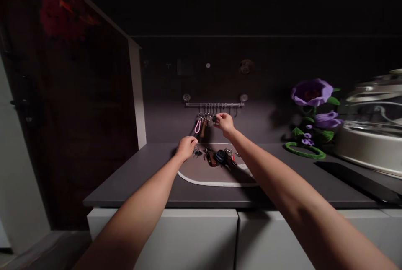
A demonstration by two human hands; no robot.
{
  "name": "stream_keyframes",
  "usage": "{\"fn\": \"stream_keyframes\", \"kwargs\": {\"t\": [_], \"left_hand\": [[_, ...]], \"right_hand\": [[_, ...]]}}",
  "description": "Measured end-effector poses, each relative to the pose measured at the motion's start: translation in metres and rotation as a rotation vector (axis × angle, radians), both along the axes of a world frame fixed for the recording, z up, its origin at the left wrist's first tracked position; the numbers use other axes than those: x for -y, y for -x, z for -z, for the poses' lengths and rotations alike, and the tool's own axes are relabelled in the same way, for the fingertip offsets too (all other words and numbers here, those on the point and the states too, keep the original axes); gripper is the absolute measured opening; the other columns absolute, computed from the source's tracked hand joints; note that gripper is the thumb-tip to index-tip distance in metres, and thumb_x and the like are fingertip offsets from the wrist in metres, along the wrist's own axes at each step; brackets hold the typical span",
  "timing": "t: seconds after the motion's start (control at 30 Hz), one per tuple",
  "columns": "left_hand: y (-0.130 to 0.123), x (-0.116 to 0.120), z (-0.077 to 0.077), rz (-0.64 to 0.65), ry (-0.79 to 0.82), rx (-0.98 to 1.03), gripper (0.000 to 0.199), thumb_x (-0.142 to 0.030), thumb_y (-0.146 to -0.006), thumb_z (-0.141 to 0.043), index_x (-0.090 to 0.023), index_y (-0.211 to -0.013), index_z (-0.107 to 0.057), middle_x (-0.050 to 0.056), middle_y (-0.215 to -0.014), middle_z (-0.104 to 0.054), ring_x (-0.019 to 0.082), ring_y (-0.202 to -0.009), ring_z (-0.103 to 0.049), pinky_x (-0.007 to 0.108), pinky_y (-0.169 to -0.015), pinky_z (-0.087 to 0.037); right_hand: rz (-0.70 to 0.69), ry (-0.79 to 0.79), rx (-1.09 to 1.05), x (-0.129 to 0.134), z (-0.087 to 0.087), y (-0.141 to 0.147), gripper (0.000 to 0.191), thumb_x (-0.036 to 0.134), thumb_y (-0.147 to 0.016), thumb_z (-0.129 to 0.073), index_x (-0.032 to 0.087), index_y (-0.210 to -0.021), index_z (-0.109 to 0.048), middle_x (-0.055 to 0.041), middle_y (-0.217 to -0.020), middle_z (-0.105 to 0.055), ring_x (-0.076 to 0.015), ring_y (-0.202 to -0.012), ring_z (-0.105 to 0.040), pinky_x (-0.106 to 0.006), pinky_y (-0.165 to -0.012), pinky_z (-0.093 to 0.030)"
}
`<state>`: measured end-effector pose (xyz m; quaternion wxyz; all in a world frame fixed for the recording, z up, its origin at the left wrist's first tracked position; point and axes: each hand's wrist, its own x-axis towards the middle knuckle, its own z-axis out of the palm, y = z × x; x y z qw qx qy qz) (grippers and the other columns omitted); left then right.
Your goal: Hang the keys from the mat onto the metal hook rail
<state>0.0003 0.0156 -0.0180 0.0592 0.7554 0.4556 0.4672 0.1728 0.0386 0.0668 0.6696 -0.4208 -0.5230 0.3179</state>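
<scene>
A key fob (215,118) is pinched by the right hand (225,122) at the hook rail (214,104); the half-closed left hand (186,147) is held above keys (220,157) lying on a mat (197,171).

Bare forearms (141,203), left hand (186,147), right hand (225,122)

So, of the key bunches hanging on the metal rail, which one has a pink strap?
The leftmost bunch, farthest from the right hand; the bunch beside it has a brown fob instead.
</scene>
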Motion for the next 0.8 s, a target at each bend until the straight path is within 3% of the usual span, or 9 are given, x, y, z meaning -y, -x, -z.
{"fn": "stream_keyframes", "kwargs": {"t": [0.17,0.33,0.57,0.8], "left_hand": [[0.0,0.002,-0.001,-0.035,0.016,-0.112,0.022,-0.022,-0.08,-0.046,-0.016,-0.08,-0.068,0.008,-0.084,-0.067,0.018,-0.081,-0.057,0.027,-0.074,-0.038],[0.001,0.001,0.0,-0.047,0.003,-0.103,0.022,-0.02,-0.08,-0.047,-0.017,-0.079,-0.069,0.008,-0.086,-0.067,0.019,-0.083,-0.057,0.027,-0.076,-0.038],[0.001,-0.002,0.001,-0.039,-0.002,-0.113,0.022,-0.02,-0.08,-0.047,-0.017,-0.078,-0.069,0.009,-0.084,-0.067,0.019,-0.081,-0.057,0.027,-0.075,-0.038],[0.002,-0.005,0.001,-0.045,-0.002,-0.108,0.022,-0.019,-0.079,-0.047,-0.017,-0.078,-0.069,0.009,-0.085,-0.067,0.019,-0.082,-0.057,0.028,-0.076,-0.038]], "right_hand": [[0.11,0.032,0.006,-0.016,-0.012,0.004,0.004,0.015,-0.076,-0.046,0.015,-0.075,-0.05,0.0018,-0.064,-0.048,-0.0051,-0.052,-0.047,-0.023,-0.056,-0.051],[0.183,0.059,0.017,-0.029,-0.016,0.009,0.01,0.015,-0.076,-0.046,0.013,-0.077,-0.056,-0.0006,-0.064,-0.052,-0.0055,-0.05,-0.047,-0.023,-0.054,-0.051],[0.256,0.055,0.035,-0.041,-0.012,0.011,0.012,0.016,-0.071,-0.05,0.012,-0.075,-0.061,-0.0043,-0.066,-0.058,-0.0096,-0.052,-0.053,-0.025,-0.052,-0.05],[0.225,0.052,0.093,-0.043,0.0,0.006,0.015,0.018,-0.073,-0.049,0.011,-0.077,-0.062,-0.0011,-0.057,-0.054,-0.0074,-0.046,-0.048,-0.023,-0.05,-0.048]]}}
